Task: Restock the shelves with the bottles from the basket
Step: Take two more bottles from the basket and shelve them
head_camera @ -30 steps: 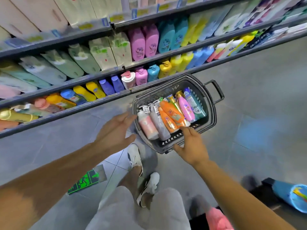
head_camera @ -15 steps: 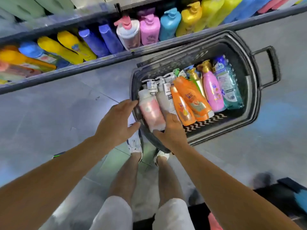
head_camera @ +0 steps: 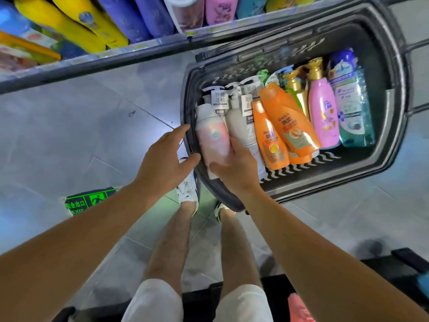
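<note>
Grey tiled shop floor [head_camera: 76, 126] fills most of the shot, with a green exit sticker [head_camera: 89, 202] stuck on it at lower left and a shelf edge [head_camera: 97, 63] running across the top of the frame. On that shelf you can see yellow bottles [head_camera: 76, 22], purple bottles [head_camera: 139, 17] and a pink bottle [head_camera: 219, 9], all cut off by the top edge. Sitting on the floor at right is a dark plastic basket [head_camera: 394, 89] packed with bottles lying side by side: a pink pump bottle [head_camera: 212, 133] at the far left of the row, then a white pump bottle [head_camera: 241, 122], two orange shampoo bottles [head_camera: 286, 122], a gold-capped bottle [head_camera: 296, 89], a pink bottle with a gold cap [head_camera: 323, 112] and a teal bottle [head_camera: 352, 108] at the far right. Right hand [head_camera: 236, 168] has its fingers curled around the lower end of the pink pump bottle, thumb up along its side, with the bottle inside the basket against the left wall. Left hand [head_camera: 167, 156] is just beside it, fingers straight and slightly spread, fingertips at the basket's left rim, thumb pointing toward the bottle; can't tell if it's touching. Bare legs and white sneakers [head_camera: 189, 189] show below the hands.
</note>
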